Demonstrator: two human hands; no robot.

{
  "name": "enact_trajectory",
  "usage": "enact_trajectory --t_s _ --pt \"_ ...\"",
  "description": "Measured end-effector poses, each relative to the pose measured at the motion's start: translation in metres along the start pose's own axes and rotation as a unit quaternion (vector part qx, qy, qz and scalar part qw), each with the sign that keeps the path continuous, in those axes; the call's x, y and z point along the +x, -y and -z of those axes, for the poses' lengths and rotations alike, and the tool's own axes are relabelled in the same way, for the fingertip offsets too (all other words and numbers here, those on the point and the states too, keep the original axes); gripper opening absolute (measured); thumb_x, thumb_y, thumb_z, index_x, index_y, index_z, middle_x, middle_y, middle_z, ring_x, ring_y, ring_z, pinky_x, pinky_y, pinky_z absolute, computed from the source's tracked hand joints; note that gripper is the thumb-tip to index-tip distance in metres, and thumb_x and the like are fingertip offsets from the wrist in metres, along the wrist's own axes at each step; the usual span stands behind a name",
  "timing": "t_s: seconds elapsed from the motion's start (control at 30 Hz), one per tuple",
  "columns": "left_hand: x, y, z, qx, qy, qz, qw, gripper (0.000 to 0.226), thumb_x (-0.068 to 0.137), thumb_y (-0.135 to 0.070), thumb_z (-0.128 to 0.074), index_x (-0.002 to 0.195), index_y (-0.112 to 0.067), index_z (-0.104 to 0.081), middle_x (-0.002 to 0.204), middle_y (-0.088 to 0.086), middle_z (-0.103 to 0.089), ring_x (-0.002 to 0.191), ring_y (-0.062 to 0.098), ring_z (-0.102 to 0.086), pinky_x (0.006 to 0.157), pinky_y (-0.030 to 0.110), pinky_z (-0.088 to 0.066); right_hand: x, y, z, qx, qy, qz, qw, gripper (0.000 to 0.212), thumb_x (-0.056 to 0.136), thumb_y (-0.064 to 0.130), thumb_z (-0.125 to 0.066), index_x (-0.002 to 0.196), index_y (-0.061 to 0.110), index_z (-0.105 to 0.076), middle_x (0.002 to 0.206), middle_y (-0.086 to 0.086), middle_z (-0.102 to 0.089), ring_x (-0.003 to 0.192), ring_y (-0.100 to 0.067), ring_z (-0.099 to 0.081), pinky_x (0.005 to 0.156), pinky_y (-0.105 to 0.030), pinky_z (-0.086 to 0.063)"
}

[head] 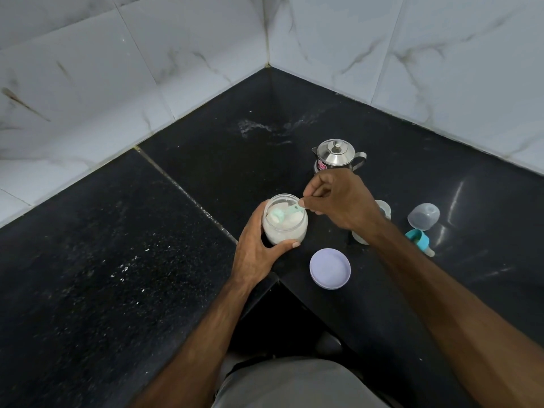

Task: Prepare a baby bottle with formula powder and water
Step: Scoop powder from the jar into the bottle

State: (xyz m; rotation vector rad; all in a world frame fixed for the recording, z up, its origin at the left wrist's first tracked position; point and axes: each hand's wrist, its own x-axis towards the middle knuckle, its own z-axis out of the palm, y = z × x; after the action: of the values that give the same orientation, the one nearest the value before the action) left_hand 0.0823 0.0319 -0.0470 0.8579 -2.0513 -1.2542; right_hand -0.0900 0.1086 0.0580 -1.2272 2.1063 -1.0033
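Centre of frame, on black stone surface (123, 260): clear jar (285, 223) w/ white formula powder, lid off, upright. Left hand (256, 250) wrapped round jar's left & lower side, thumb along its base, fingers curled behind the glass. Right hand (343, 200) just right of jar mouth, fingers closed in a pinch on handle of pale green scoop (281, 214); scoop bowl down inside jar at the powder. Lavender lid (330, 268) flat on surface lower right of jar, near but apart. Baby bottle (371, 223) right of centre, mostly hidden behind right wrist; only open rim & bit of base visible, contents can't tell. Clear dome cap (424, 216) further right, on its side. Teal collar w/ teat (419, 240) just below cap, also lying down. Steel kettle (336, 156) w/ lid on, above right hand, upright, pink sticker on its side. White marble tiles (88, 69) across upper frame, meeting at corner.
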Motion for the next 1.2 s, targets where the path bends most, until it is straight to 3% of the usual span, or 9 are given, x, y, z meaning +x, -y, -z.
enact_trajectory --t_s 0.2,0.33,0.6,0.7,0.87,1.03,1.2 --pt "0.000 0.000 0.001 -0.002 0.002 -0.002 1.000 0.086 0.069 -0.024 -0.089 0.142 -0.026 -0.044 0.138 -0.018 -0.054 0.130 0.007 -0.051 0.108 0.042 -0.045 -0.003 -0.001 -0.001 0.013 0.022 0.008 1.000 0.013 0.078 0.018 -0.080 0.082 0.013 -0.068 0.070 0.004 -0.070 0.061 -0.003 -0.065 0.064 -0.018 -0.055" --pt "0.000 -0.001 0.001 -0.001 0.001 -0.008 1.000 0.085 0.069 -0.025 -0.089 0.141 -0.027 -0.044 0.137 -0.019 -0.054 0.130 0.006 -0.050 0.108 0.042 -0.045 0.000 -0.005 0.001 0.021 0.005 0.004 1.000 0.015 0.078 0.018 -0.080 0.082 0.012 -0.068 0.071 0.000 -0.071 0.065 -0.012 -0.069 0.066 -0.025 -0.059" --pt "0.000 -0.002 0.001 0.007 0.004 -0.005 1.000 0.085 0.069 -0.025 -0.089 0.139 -0.035 -0.042 0.135 -0.027 -0.052 0.130 0.003 -0.049 0.109 0.039 -0.044 -0.001 -0.008 0.001 0.026 -0.001 -0.003 1.000 0.014 0.078 0.018 -0.080 0.080 0.014 -0.067 0.070 -0.001 -0.071 0.066 -0.015 -0.070 0.067 -0.030 -0.061" --pt "0.000 0.001 0.001 0.008 0.007 -0.003 1.000 0.086 0.069 -0.028 -0.090 0.141 -0.028 -0.043 0.139 -0.020 -0.052 0.132 0.005 -0.048 0.109 0.041 -0.044 -0.002 -0.010 0.000 0.033 -0.002 -0.011 0.999 0.014 0.079 0.018 -0.079 0.079 0.015 -0.066 0.069 -0.001 -0.071 0.066 -0.015 -0.070 0.068 -0.033 -0.062" --pt "-0.002 0.001 0.001 0.006 0.005 -0.008 1.000 0.088 0.068 -0.027 -0.090 0.143 -0.024 -0.043 0.140 -0.016 -0.052 0.132 0.007 -0.048 0.109 0.041 -0.044 -0.003 -0.010 0.000 0.045 -0.013 -0.024 0.999 0.012 0.081 0.018 -0.078 0.080 0.014 -0.067 0.069 -0.001 -0.072 0.065 -0.013 -0.071 0.068 -0.032 -0.062" --pt "0.002 0.001 0.001 0.001 0.008 0.006 1.000 0.085 0.071 -0.024 -0.087 0.141 -0.034 -0.041 0.137 -0.023 -0.051 0.130 0.001 -0.048 0.110 0.039 -0.043 -0.005 -0.013 0.003 0.099 -0.035 -0.054 0.993 0.013 0.080 0.016 -0.078 0.083 0.008 -0.068 0.070 -0.005 -0.072 0.066 -0.017 -0.071 0.067 -0.032 -0.061" --pt "0.005 0.007 0.001 -0.006 0.035 0.020 0.999 0.091 0.072 -0.033 -0.086 0.147 -0.031 -0.035 0.145 -0.020 -0.047 0.136 0.003 -0.043 0.113 0.041 -0.039 -0.011 -0.008 0.013 0.171 -0.044 -0.078 0.981 0.011 0.082 0.008 -0.075 0.084 0.001 -0.068 0.073 -0.010 -0.071 0.064 -0.015 -0.067 0.061 -0.021 -0.058"
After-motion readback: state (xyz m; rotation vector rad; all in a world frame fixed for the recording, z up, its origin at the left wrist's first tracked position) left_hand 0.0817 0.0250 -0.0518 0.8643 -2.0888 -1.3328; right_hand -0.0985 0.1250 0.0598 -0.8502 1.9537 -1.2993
